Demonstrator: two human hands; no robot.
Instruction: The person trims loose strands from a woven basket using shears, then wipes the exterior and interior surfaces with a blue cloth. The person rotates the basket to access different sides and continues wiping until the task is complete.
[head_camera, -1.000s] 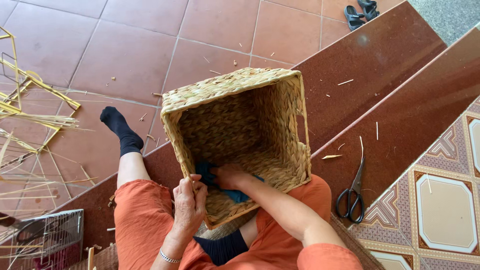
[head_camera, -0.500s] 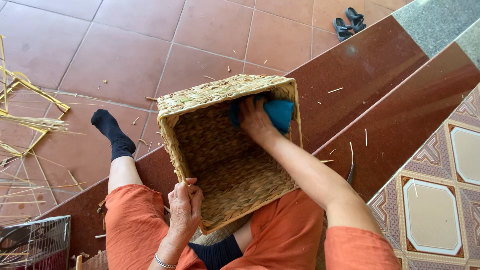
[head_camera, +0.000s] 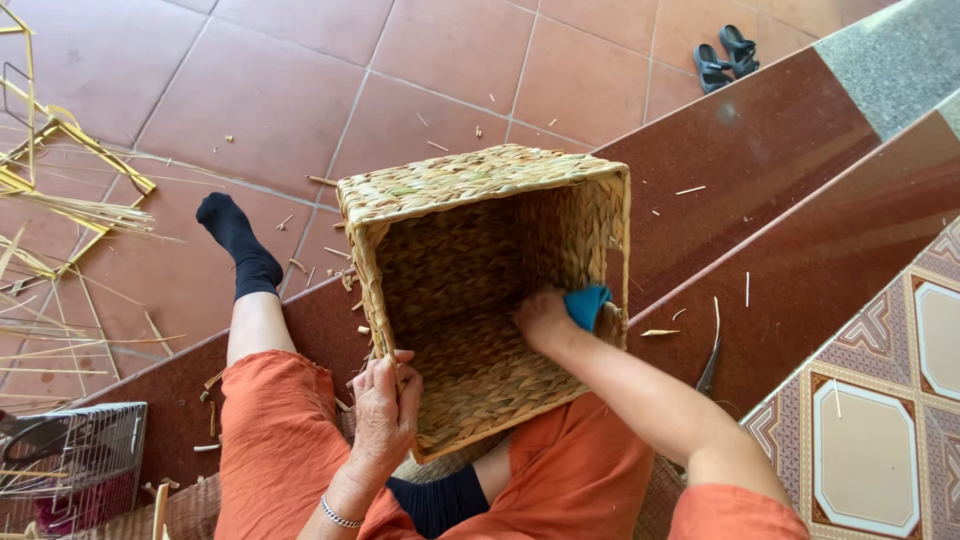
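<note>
While the left hand (head_camera: 385, 400) grips the tipped basket's (head_camera: 470, 200) rim, its mouth faces up toward the camera, and the right hand (head_camera: 545, 320) clutches a blue cloth (head_camera: 587, 303).

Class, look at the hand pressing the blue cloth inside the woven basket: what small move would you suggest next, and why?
Probably slide the blue cloth along the inner wall toward the basket's far end. The right hand presses it low against the right-hand wall near the rim, the weave deeper in lies uncovered, and the left hand grips the near edge, steadying the basket.
</note>
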